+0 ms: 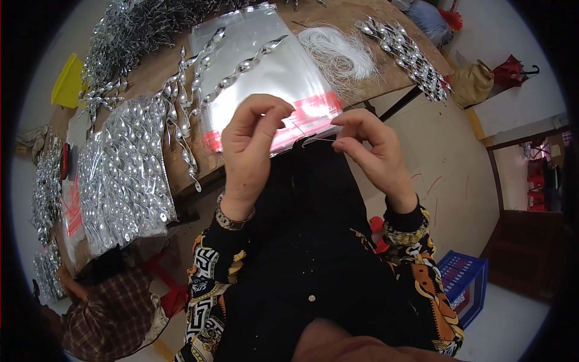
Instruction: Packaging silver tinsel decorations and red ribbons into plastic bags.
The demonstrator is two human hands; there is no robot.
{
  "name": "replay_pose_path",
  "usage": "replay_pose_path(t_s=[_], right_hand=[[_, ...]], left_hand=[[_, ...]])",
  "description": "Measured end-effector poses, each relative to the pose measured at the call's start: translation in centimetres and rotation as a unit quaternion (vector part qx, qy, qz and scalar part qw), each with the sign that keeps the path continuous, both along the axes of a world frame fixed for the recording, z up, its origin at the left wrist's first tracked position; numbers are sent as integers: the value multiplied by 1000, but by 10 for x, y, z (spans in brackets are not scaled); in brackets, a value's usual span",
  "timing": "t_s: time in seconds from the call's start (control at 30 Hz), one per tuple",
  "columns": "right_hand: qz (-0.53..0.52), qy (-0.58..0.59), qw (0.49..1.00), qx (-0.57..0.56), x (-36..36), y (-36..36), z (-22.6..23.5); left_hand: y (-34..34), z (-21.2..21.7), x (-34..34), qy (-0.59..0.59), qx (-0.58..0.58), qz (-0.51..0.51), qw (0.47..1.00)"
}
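Above my lap, at the table's near edge, my left hand (250,136) and my right hand (377,148) face each other, a short gap apart. A thin white string (316,140) loops between them. Thumb and forefinger of each hand are pinched on it; its fine ends are hard to make out. Just beyond lies a stack of clear plastic bags (259,33) with red-banded near ends. Twisted silver ornaments (244,66) rest across the bags. To their right, a hank of white string (341,51) is spread in a loose tangle.
More silver twists (404,51) hang over the table's right edge. Left are a bag of silver spirals (126,175), silver tinsel (136,30) and a yellow basin (66,81). A person in a checked shirt (111,308) is at lower left. A blue crate (461,277) stands at right.
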State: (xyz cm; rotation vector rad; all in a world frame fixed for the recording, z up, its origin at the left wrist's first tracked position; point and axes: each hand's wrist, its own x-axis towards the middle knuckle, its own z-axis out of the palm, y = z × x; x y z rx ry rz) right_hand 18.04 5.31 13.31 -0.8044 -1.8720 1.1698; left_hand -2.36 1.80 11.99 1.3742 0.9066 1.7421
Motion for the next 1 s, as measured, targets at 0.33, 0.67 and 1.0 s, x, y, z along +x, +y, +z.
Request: replay_pose_path(t_s=[0.33,0.67,1.0], right_hand=[[196,25,938,-284,38,5,22],[260,219,908,-244,35,-2,17],[-12,121,991,-63,1,-5,40]], left_hand=[[-9,19,-25,-221,-13,-38,974],[-6,22,-21,-262,1,-72,962],[1,24,-2,-255,-61,-133,956]])
